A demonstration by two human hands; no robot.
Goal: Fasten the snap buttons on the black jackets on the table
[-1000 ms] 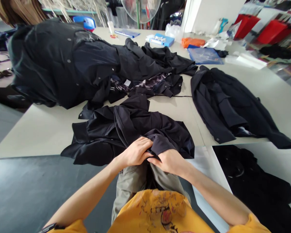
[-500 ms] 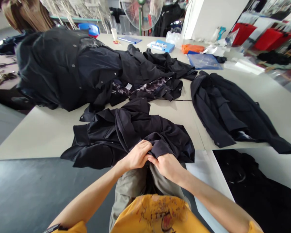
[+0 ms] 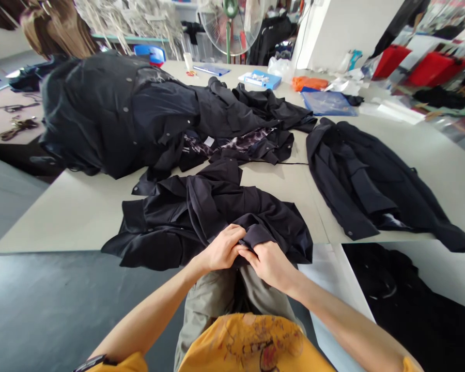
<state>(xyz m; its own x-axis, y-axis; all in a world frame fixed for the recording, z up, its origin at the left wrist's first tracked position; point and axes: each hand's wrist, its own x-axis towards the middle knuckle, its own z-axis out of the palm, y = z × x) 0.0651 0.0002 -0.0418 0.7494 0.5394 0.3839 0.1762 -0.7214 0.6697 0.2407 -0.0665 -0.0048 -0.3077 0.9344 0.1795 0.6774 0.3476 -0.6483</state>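
A dark jacket (image 3: 166,222) lies crumpled along the front edge of the table, partly hanging over it. At its near side my left hand (image 3: 225,249) is closed on a fold of the cloth. My right hand (image 3: 266,261) grips the same part of the jacket from the other side, and the fingertips of both hands meet. The cloth between them bunches up, and what the fingertips pinch is hidden. Metal snaps show on the jacket's left part.
Behind it a large heap of dark jackets (image 3: 96,113) covers the table's left and middle. Another dark jacket (image 3: 356,175) lies to the right. Farther back are blue folders (image 3: 327,103), an orange bag (image 3: 309,83) and a fan (image 3: 230,26). Black cloth (image 3: 403,299) lies below the table at right.
The camera view has shifted slightly, so the scene sits a little lower and to the right. Both hands keep their hold on the jacket, with only a slight movement of the right fingers.
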